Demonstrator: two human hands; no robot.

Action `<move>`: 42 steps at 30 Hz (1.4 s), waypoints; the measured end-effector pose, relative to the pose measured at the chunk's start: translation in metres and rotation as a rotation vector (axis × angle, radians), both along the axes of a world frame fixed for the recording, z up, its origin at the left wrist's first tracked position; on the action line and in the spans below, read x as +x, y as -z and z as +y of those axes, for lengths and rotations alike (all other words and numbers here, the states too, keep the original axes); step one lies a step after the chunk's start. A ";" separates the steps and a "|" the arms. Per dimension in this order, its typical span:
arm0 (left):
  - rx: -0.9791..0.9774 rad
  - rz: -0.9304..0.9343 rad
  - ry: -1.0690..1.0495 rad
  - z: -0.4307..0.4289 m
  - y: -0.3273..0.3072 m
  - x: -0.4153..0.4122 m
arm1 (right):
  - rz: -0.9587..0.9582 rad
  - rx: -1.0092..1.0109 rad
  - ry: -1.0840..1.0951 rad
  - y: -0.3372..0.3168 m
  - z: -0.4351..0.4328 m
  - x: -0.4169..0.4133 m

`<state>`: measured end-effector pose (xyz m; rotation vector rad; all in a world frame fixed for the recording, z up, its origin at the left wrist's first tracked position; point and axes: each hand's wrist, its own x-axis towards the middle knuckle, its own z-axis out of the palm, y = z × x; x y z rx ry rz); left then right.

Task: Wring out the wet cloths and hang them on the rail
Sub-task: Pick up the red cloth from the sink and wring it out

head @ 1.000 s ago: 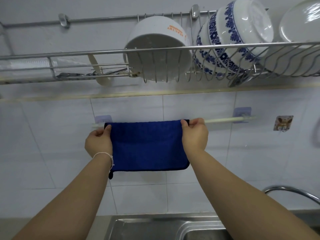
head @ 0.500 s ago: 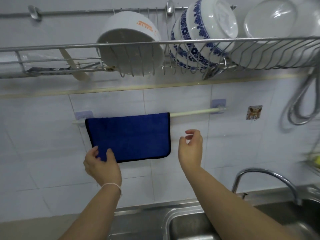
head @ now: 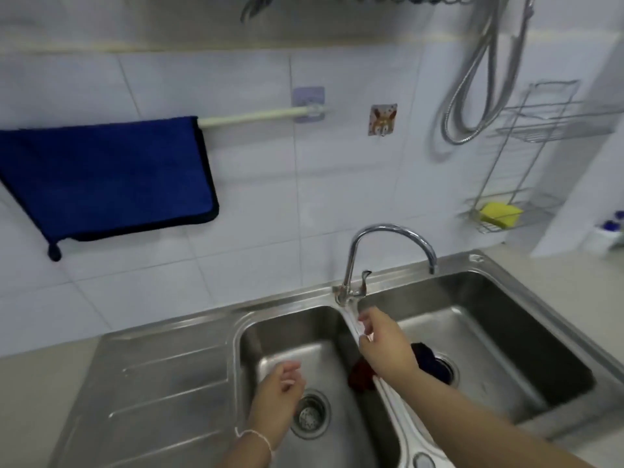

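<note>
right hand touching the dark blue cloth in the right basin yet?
Cannot tell. In the head view the right hand overlaps the dark blue cloth lying by the drain, hiding any contact or gap; its fingers look open, not gripping.

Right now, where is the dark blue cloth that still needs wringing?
In the head view, the dark blue cloth lies in the right basin by its drain, just behind the right hand, partly hidden by that wrist.
</note>
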<state>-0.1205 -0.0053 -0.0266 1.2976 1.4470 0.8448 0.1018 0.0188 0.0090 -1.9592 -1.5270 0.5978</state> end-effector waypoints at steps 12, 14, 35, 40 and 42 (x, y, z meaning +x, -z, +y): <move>-0.126 0.257 -0.126 -0.065 0.052 0.055 | -0.259 -0.478 -0.447 0.101 -0.007 0.069; -0.131 0.249 -0.144 -0.070 0.053 0.059 | -0.224 -0.407 -0.394 0.108 -0.003 0.068; 0.306 0.342 0.265 0.019 -0.049 0.131 | 0.184 0.128 -0.576 -0.036 0.002 0.071; 0.338 0.212 0.301 0.020 -0.075 0.130 | 0.421 0.094 -0.529 -0.053 -0.006 0.082; 0.320 0.097 0.302 0.017 -0.088 0.131 | 0.516 0.038 -0.563 -0.058 -0.011 0.086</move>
